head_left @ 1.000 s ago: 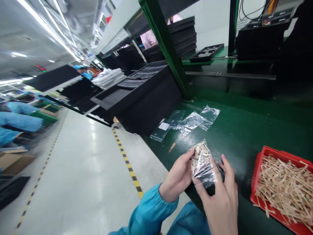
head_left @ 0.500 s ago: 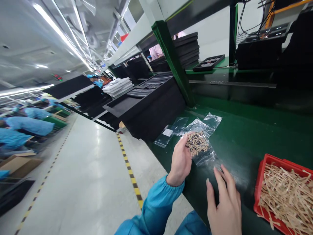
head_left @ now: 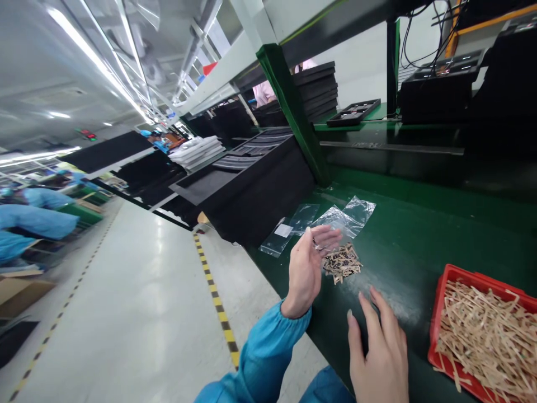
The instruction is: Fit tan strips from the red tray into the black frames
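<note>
A small heap of tan and dark strip-like pieces (head_left: 342, 263) lies on the green tabletop (head_left: 419, 240). Beside its left edge is my left hand (head_left: 308, 266), fingers stretched out over the far side of the heap. It grips nothing that I can see; whether the palm touches the pieces I cannot tell. My right hand (head_left: 380, 352) hovers nearer to me, fingers apart and holding nothing. Clear plastic bags (head_left: 335, 221) lie flat just beyond my left fingers, one of them with a white label (head_left: 283, 230).
At the right stands a red tray (head_left: 438, 319) heaped with tan strips, some hanging over its rim. A black bin (head_left: 260, 196) and a green post (head_left: 293, 112) border the far left of the bench. Yellow-black tape (head_left: 218, 305) marks the floor. Co-workers in blue sit far left.
My left hand has opened from its curl around the pieces, its fingers now straight. The heap sits slightly lower, and the clear film around it no longer shows. My right hand has hardly moved.
</note>
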Tool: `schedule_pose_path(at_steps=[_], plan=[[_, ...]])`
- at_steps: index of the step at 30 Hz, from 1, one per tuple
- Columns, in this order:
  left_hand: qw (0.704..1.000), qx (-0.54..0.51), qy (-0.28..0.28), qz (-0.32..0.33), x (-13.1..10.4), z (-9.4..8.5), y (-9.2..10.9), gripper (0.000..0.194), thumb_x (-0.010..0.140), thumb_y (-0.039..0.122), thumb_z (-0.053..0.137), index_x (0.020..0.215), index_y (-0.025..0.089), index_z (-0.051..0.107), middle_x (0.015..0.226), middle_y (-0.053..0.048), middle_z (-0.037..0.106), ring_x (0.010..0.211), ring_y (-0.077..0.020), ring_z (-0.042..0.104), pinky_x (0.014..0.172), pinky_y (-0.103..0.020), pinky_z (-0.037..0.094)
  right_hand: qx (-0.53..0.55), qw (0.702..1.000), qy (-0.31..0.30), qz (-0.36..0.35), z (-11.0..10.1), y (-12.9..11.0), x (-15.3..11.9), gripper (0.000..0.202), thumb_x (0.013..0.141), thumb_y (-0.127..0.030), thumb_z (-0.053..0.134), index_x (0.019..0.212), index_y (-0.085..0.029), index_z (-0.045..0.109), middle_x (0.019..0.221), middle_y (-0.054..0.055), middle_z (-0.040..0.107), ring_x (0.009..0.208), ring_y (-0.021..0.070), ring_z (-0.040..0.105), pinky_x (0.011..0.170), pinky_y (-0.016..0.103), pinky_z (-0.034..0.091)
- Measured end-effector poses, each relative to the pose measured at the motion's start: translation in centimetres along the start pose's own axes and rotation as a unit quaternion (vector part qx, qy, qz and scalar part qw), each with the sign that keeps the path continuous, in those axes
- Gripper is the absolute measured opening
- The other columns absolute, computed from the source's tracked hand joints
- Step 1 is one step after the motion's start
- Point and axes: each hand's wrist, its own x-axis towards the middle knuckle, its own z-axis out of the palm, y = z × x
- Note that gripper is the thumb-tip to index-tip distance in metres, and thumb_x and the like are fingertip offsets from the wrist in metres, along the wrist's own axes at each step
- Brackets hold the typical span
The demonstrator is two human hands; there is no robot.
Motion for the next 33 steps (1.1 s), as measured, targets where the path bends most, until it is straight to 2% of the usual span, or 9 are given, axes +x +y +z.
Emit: schedule_pose_path(at_steps=[14,21,24,29,33], plan=[[0.995,0.029,-0.036,0.086,1.0,0.3,1.4,0.056,0.108,0.065,0.056,0.126,0.016,0.074,0.119,-0.011,0.081,0.115,-0.0283,0.076,0.111,-0.054,0.053,-0.02,1.0,0.0,-0.018,0.5,0.5,-0.1,0.04,0.11,-0.048,0.053,0.132,-0.022,0.073,0.143,0.012,0.074,0.117,0.0298,0.08,0.075,0.037,0.068],[0.99,-0.005,-0.048,0.135,2.4,-0.6,1.6,0.051,0.107,0.063,0.06,0.121,0.016,0.075,0.119,-0.011,0.08,0.114,-0.0279,0.076,0.11,-0.054,0.054,-0.015,1.0,0.003,-0.024,0.8,0.6,0.0,0.039,0.111,-0.048,0.052,0.13,-0.021,0.074,0.142,0.012,0.075,0.112,0.0281,0.081,0.074,0.035,0.066],[0.99,-0.021,-0.071,0.119,3.3,-1.0,1.5,0.047,0.107,0.06,0.063,0.119,0.016,0.075,0.117,-0.01,0.079,0.111,-0.0273,0.076,0.106,-0.053,0.057,-0.007,1.0,0.01,-0.015,0.5,0.1,0.1,0.041,0.112,-0.048,0.049,0.129,-0.021,0.074,0.141,0.012,0.075,0.114,0.0288,0.08,0.076,0.037,0.065],[0.99,-0.069,-0.084,0.093,4.3,-1.2,1.4,0.043,0.106,0.057,0.065,0.116,0.016,0.074,0.113,-0.009,0.078,0.104,-0.0257,0.077,0.098,-0.049,0.061,0.022,0.997,-0.025,0.066,0.2,-1.0,0.1,0.049,0.115,-0.049,0.036,0.129,-0.021,0.074,0.146,0.012,0.073,0.123,0.0315,0.076,0.084,0.041,0.061],[0.987,-0.103,-0.084,0.089,4.5,-1.4,1.8,0.039,0.106,0.054,0.067,0.114,0.016,0.074,0.112,-0.008,0.078,0.103,-0.0251,0.076,0.097,-0.048,0.062,0.029,0.999,-0.001,0.031,0.4,-0.8,0.0,0.043,0.114,-0.048,0.043,0.13,-0.021,0.072,0.144,0.012,0.073,0.118,0.0307,0.077,0.082,0.04,0.058]])
